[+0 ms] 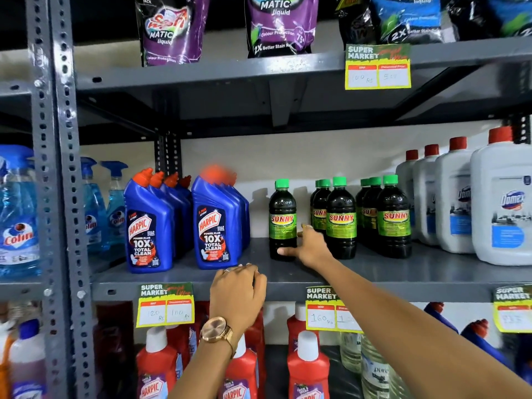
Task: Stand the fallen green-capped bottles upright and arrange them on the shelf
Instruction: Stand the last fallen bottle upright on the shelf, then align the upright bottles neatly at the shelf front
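Right grip (pixel 309 249) holds glossy (green-capped) cylindrical bottle (pixel 282 220)

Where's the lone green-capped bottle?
Head view, centre: the lone green-capped bottle stands between blue Harpic bottles and other Sunny bottles, right hand holding its base.

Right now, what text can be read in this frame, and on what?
"SUNNY": green-capped bottle
"HARPIC", "10X TOTAL CLEAN": blue bottles
"Colin": spray bottle
"Domex": white jug
"MATIC liquid": purple pouch
"SUPER MARKET", "120 Rs", "100 Rs": left price tag
"160 Rs": middle price tag
Small print: too small to read.
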